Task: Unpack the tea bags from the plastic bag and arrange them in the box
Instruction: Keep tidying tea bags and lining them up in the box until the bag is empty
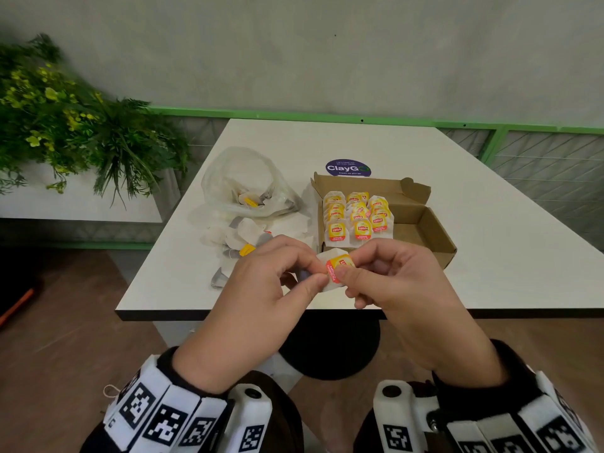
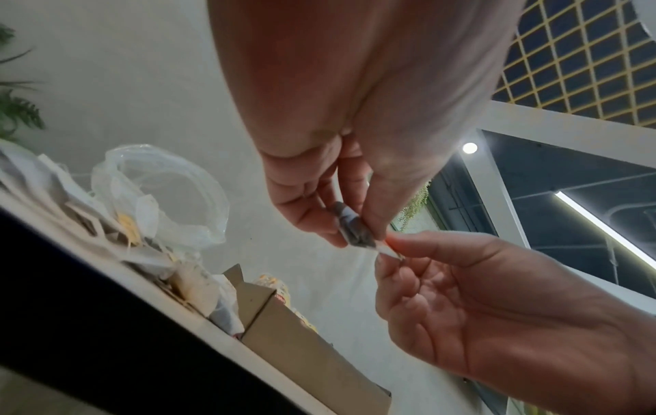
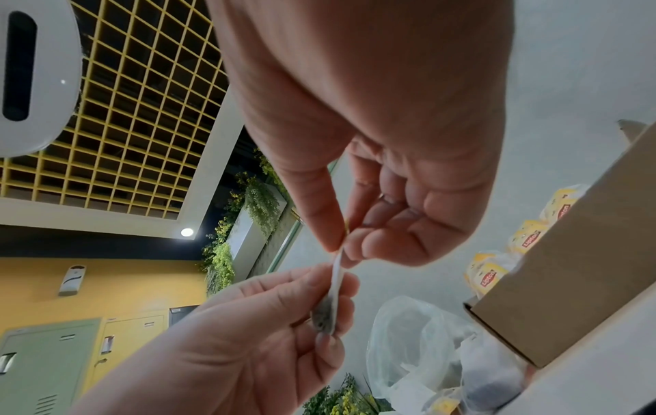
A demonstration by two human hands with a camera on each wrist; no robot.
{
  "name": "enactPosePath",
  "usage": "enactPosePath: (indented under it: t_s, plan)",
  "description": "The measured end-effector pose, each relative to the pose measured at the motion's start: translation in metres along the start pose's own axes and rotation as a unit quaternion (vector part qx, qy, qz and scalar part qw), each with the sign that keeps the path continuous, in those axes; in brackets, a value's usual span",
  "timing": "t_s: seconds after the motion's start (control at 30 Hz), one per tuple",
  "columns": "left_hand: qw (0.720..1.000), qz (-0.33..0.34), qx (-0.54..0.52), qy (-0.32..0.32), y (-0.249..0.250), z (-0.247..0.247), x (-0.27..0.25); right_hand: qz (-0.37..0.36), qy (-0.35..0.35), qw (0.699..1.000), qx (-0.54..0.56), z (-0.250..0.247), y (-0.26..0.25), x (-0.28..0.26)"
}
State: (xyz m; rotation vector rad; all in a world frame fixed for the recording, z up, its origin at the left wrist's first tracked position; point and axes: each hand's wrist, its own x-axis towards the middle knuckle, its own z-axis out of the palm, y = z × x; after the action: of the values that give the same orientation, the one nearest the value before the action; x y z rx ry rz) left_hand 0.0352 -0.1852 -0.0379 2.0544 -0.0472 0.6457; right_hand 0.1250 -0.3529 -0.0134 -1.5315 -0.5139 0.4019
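While the table (image 1: pixel 490 230) carries the box (image 1: pixel 438 237), its left side filled with rows of tea bags, and the plastic bag (image 1: pixel 235 178) lies beside loose bags, both hands pinch one tea bag (image 1: pixel 336 268) above the near edge. Left hand (image 1: pixel 261 289) grips the pouch, right hand (image 1: pixel 398 289) the tag; best flatten the tag face-up before slotting it into the next row.

A white tea bag (image 1: pixel 334 269) with a yellow-and-red Lipton tag hangs above the table's near edge. The open cardboard box (image 1: pixel 421 223) holds upright tea bags in its left part. The clear plastic bag (image 1: pixel 240 181), apparently nearly emptied, lies left of it, loose tea bags (image 1: pixel 238 238) before it.
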Motion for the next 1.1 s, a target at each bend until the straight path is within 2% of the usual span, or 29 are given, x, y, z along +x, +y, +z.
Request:
enactPosePath:
  t_s: [0.13,0.37,0.6,0.67,0.77,0.9,1.0,1.1]
  plan:
    - [1.0,-0.012,-0.022,-0.018,-0.001,0.0,0.001,-0.009,0.008,1.0,-0.004,-0.001,0.0,0.0]
    - [0.996,-0.038,-0.085,-0.009,0.001,0.003,0.004,-0.059,0.015,0.997,-0.046,-0.002,0.0,-0.001]
    - [0.988,-0.056,-0.146,0.013,-0.007,0.013,0.009,-0.122,-0.005,0.978,-0.168,-0.019,-0.013,0.017]
    - [0.991,-0.058,-0.117,0.039,-0.019,0.01,0.011,-0.133,-0.009,0.961,-0.242,-0.037,-0.026,0.031]
    - [0.995,-0.005,0.024,0.101,-0.04,0.001,0.015,-0.126,-0.001,0.927,-0.353,-0.064,-0.042,0.055]
    - [0.964,0.047,0.166,0.202,-0.065,-0.013,0.017,-0.092,0.018,0.899,-0.428,-0.088,-0.041,0.089]
    - [0.946,0.038,0.203,0.248,-0.078,-0.019,0.015,-0.047,-0.027,0.873,-0.484,-0.095,-0.036,0.106]
    - [0.944,0.024,0.193,0.267,-0.081,-0.019,0.016,0.007,-0.094,0.842,-0.531,-0.093,-0.027,0.117]
